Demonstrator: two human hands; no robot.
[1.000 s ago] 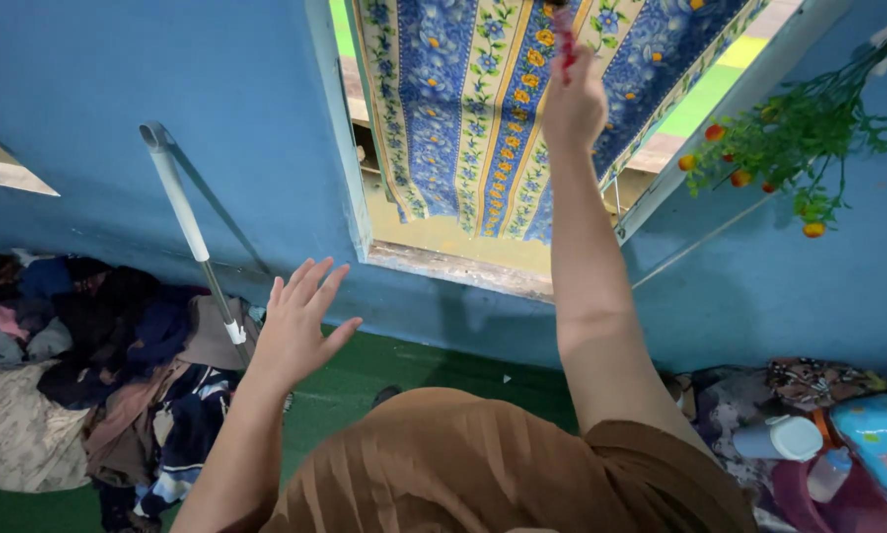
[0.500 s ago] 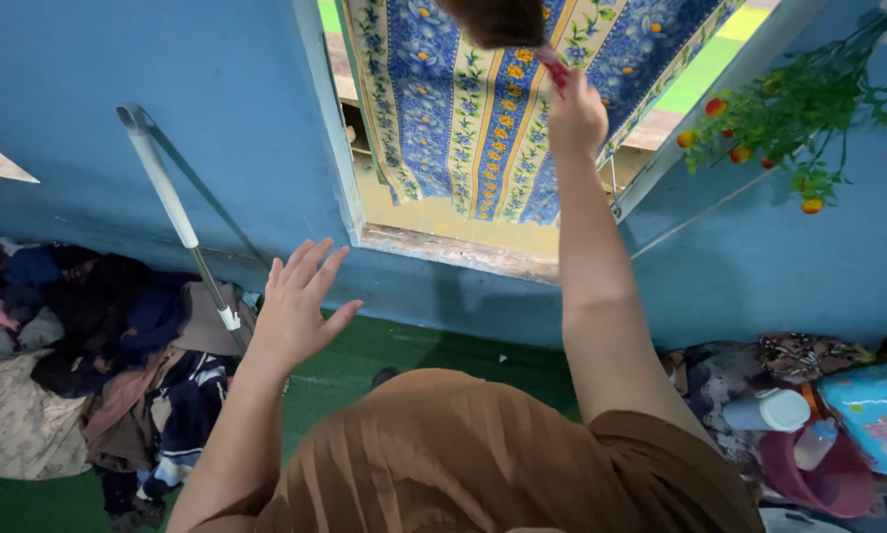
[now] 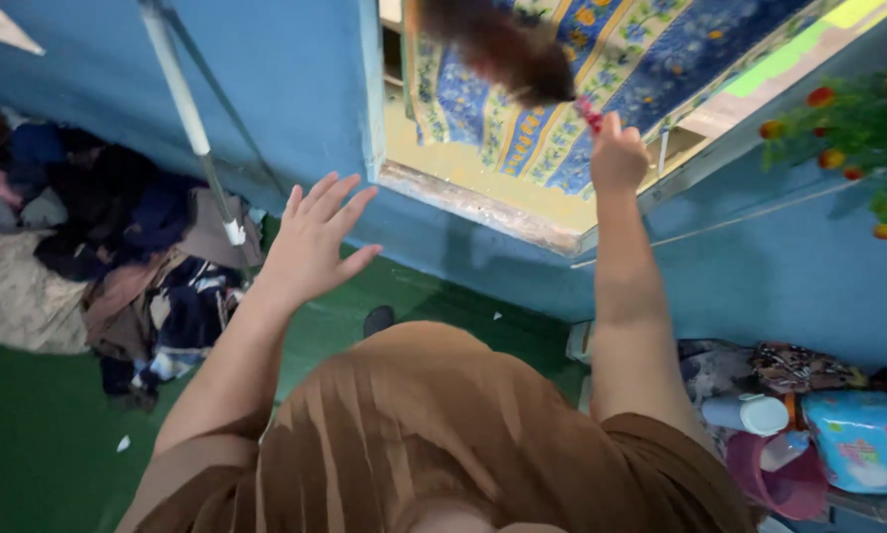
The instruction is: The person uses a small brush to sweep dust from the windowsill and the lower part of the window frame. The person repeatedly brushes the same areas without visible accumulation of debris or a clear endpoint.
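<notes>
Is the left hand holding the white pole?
No, the left hand is open with fingers spread, apart from the white pole leaning on the blue wall.

Bright daylight through window (image 3: 483, 188) — duster (image 3: 498, 44) motion-blurred, edges warped.

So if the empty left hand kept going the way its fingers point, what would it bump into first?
Probably the blue wall, just left of the window frame. The left hand is open, its fingers aimed up toward it. Depth is hard to judge.
</notes>
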